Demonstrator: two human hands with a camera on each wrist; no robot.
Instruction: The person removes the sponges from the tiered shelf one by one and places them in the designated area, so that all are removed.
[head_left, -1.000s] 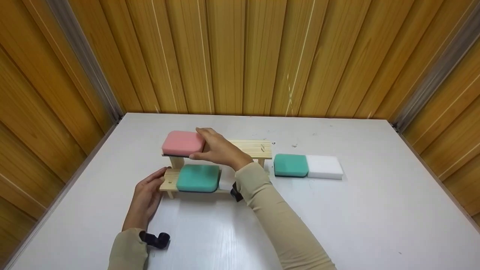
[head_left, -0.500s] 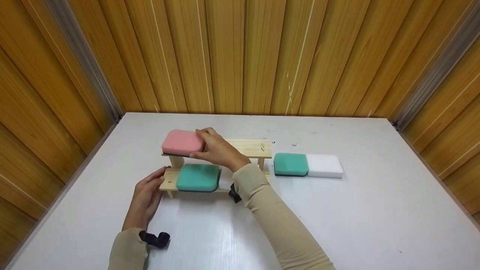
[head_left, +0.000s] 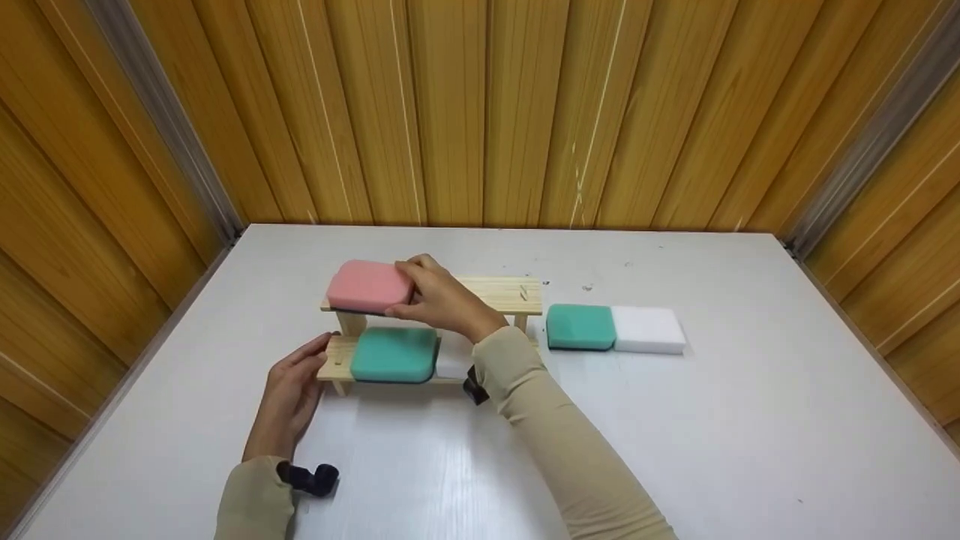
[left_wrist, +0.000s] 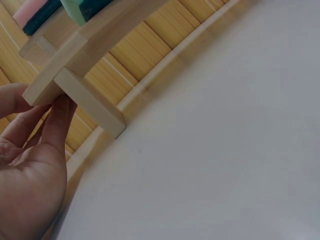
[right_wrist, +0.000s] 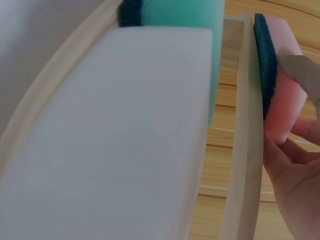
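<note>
A pink sponge (head_left: 369,286) with a dark scouring side underneath lies at the left end of the upper board of a two-step wooden rack (head_left: 499,294). My right hand (head_left: 450,300) pinches the sponge's right end, thumb on the near side; the right wrist view shows the pink sponge (right_wrist: 286,87) against the board. On the lower step sit a green sponge (head_left: 394,355) and a white sponge (head_left: 451,358), the latter partly behind my right wrist. My left hand (head_left: 291,390) holds the lower step's left end, with fingers under the board (left_wrist: 57,70) in the left wrist view.
To the right of the rack, another green sponge (head_left: 580,327) and a white sponge (head_left: 648,330) lie side by side on the white table (head_left: 720,435). Wood-patterned panels (head_left: 517,112) stand behind the table and along both sides.
The pink sponge has slid slightly to the right in my right hand's grip, baring the upper board's left edge. My left hand keeps its place on the rack.
</note>
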